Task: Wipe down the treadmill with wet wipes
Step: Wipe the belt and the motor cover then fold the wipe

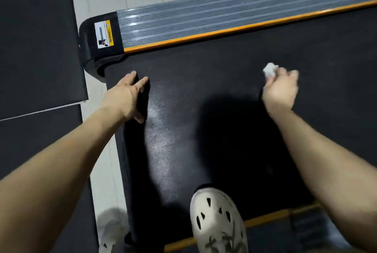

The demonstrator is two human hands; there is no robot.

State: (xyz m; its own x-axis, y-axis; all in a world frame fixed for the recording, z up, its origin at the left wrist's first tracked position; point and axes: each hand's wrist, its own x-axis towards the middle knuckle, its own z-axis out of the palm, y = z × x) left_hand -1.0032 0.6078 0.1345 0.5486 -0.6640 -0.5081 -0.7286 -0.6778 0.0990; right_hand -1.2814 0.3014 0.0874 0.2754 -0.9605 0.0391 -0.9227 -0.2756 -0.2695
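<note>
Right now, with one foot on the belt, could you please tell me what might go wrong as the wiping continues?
The white clog stands on the belt; it may slip or leave marks where the surface shines.
The left hand presses near the belt's end beside the end cap; if the belt shifts, fingers might get pinched.
The right hand holds the wipe bunched small, so coverage may be streaky.
</note>
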